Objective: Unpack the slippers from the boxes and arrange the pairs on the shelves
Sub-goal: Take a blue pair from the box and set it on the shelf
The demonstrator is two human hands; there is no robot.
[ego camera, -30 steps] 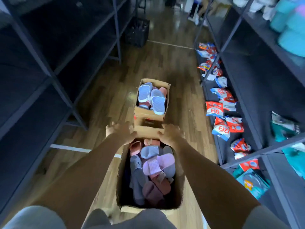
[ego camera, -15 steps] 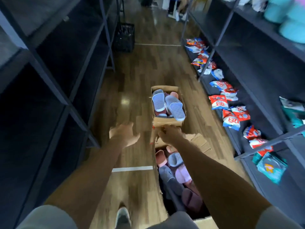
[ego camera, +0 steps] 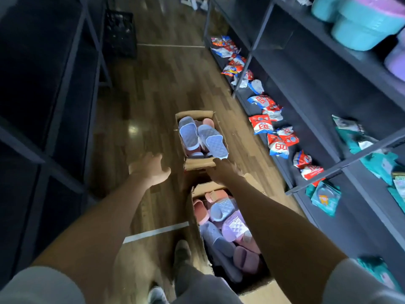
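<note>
Two pale blue slippers [ego camera: 198, 134] lie side by side on top of the far box [ego camera: 198, 164], their length running roughly away from the person, straight ahead of both hands. The right hand [ego camera: 222, 172] is nearer, at that box's near wall; whether it grips the cardboard cannot be told. The left hand [ego camera: 150, 168] hovers over the floor [ego camera: 153, 95] left of the box, fingers spread, holding nothing. The near box [ego camera: 254, 290], full of pink and lilac slippers, sits under the right forearm. The right shelves [ego camera: 317, 69] carry red packets [ego camera: 278, 145]; a black crate [ego camera: 119, 34] stands far down the aisle.
</note>
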